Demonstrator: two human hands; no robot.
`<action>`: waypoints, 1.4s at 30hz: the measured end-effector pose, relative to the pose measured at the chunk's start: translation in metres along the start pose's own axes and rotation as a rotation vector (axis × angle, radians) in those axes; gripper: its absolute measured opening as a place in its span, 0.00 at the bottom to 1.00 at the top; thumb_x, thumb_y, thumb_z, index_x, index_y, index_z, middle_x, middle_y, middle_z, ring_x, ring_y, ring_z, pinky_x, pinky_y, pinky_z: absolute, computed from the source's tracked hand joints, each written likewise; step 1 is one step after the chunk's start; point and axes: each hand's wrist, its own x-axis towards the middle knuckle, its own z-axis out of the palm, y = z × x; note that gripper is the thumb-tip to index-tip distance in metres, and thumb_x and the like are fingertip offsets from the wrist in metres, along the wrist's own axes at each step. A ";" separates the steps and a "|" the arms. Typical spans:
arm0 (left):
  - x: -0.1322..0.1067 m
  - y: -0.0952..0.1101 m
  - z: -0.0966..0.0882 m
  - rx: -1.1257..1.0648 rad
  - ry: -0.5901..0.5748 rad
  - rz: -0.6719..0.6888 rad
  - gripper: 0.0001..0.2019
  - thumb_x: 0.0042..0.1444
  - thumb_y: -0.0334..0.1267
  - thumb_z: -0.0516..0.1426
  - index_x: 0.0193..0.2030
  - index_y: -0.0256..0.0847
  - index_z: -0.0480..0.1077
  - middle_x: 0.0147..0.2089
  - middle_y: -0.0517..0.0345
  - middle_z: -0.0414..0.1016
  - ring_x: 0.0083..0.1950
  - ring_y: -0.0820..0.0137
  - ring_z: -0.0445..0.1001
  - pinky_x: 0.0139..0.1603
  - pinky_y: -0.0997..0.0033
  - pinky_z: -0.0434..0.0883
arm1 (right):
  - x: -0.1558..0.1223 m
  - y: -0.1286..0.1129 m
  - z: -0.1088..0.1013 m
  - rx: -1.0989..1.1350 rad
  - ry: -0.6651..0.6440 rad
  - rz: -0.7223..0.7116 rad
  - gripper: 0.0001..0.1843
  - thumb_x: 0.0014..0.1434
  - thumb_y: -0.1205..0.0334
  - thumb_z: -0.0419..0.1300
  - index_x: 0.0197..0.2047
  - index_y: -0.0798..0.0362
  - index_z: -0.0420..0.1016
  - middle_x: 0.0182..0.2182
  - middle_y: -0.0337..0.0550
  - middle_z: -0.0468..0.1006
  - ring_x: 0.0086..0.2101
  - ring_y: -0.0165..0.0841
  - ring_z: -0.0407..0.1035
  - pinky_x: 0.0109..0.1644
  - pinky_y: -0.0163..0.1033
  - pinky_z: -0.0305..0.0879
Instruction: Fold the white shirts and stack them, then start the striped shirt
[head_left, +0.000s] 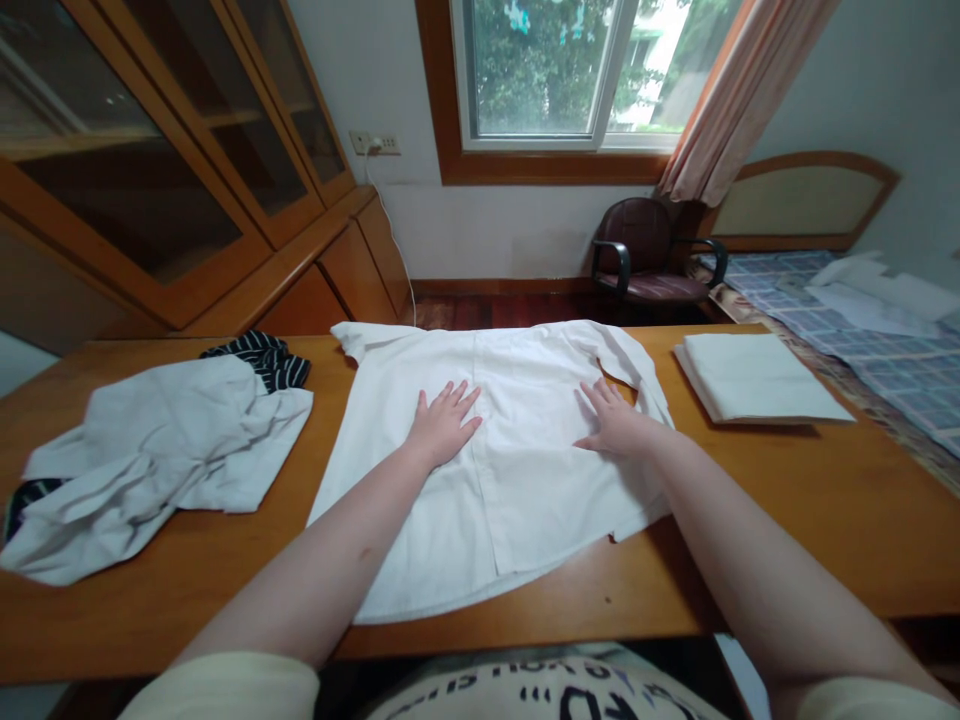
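A white shirt (517, 500) lies spread on the wooden table in front of me, its lower hem toward me and a seam running down its middle. My left hand (442, 425) rests flat on the cloth just left of that seam, fingers spread. On the right part of the shirt lies my right hand (611, 420), palm down with fingers apart, close to a sleeve that curves around a gap showing the table. Neither hand grips the fabric.
Crumpled white and black-striped clothes (172, 440) lie at the left of the table (757, 520). A folded white cloth stack (757, 375) sits at the right. Beyond are a glass-door cabinet (255, 150), an armchair (645, 250) and a bed (825, 320).
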 end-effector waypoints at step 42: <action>-0.013 0.014 0.005 0.091 0.208 -0.113 0.33 0.60 0.49 0.49 0.70 0.44 0.49 0.74 0.49 0.41 0.73 0.51 0.36 0.69 0.43 0.39 | -0.029 -0.024 -0.017 -0.071 0.169 -0.139 0.37 0.58 0.44 0.56 0.64 0.55 0.59 0.68 0.55 0.50 0.65 0.48 0.46 0.66 0.49 0.45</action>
